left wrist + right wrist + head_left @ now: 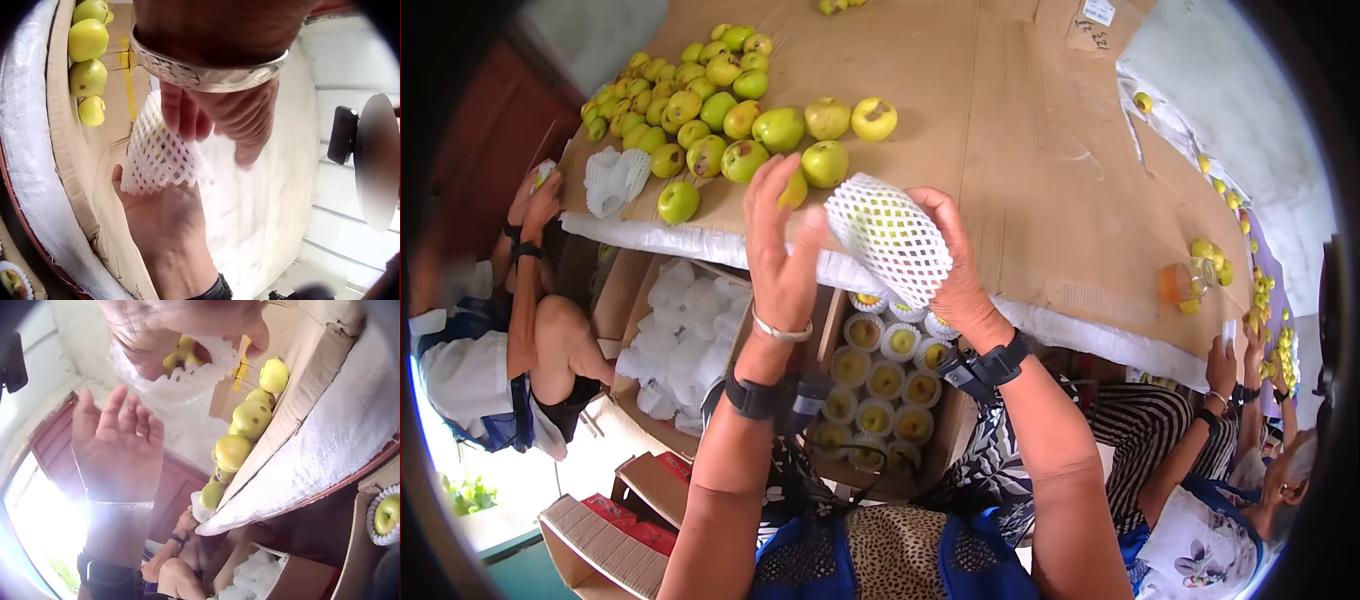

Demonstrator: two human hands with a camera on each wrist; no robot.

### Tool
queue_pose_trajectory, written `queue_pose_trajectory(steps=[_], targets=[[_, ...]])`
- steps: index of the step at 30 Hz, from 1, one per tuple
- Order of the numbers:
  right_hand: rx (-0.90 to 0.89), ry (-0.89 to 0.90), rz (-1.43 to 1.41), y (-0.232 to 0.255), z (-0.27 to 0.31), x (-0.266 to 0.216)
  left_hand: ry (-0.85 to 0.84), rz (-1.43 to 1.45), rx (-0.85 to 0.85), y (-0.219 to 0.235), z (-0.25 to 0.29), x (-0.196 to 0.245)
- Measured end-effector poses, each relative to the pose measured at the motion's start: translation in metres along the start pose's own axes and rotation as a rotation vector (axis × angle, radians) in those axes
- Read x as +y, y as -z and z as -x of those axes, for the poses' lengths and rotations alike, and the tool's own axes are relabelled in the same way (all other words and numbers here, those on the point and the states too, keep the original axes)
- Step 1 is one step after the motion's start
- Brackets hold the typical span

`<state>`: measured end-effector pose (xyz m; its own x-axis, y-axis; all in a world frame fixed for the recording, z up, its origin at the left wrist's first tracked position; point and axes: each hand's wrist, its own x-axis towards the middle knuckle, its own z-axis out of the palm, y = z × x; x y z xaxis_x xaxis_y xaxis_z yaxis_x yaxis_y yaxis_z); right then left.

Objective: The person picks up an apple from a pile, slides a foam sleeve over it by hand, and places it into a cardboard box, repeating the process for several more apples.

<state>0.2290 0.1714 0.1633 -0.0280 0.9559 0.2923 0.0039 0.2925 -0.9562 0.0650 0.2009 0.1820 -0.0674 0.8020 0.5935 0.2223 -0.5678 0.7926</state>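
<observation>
A white foam net sleeve (888,238) with a yellow-green apple inside is held up over the table's near edge by my right hand (962,268). The apple (185,353) shows through the sleeve's open end in the right wrist view, with the right fingers curled about the rim. In the left wrist view, the sleeve (159,147) rests along the right palm and fingers. My left hand (780,245), wearing a silver bracelet (781,327), is raised beside the sleeve with its fingers extended and nothing in its grasp. Behind it, loose apples (779,130) lie on the cardboard.
Flat cardboard (1040,190) covers the table. Another foam sleeve (613,182) lies at left. Below the edge stand a box of sleeved apples (886,380) and a box of white foam sleeves (680,335). People sit on both sides; a jar (1185,281) lies at right.
</observation>
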Motion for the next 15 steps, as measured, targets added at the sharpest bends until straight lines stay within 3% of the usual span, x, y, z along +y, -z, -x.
queue_pose_trajectory(steps=[2,5,9,15], targets=[[-0.093,-0.104,-0.207,-0.004,0.002,0.004,0.331,0.345,-0.059,0.002,0.0,-0.007],[-0.181,-0.132,-0.108,-0.007,0.004,0.003,0.529,0.616,-0.326,0.004,0.004,0.003],[-0.189,-0.117,-0.035,-0.013,0.006,-0.001,0.535,0.682,-0.205,-0.001,0.006,0.005],[-0.174,-0.101,0.169,-0.008,0.003,0.001,0.738,0.752,-0.369,-0.005,0.011,-0.004]])
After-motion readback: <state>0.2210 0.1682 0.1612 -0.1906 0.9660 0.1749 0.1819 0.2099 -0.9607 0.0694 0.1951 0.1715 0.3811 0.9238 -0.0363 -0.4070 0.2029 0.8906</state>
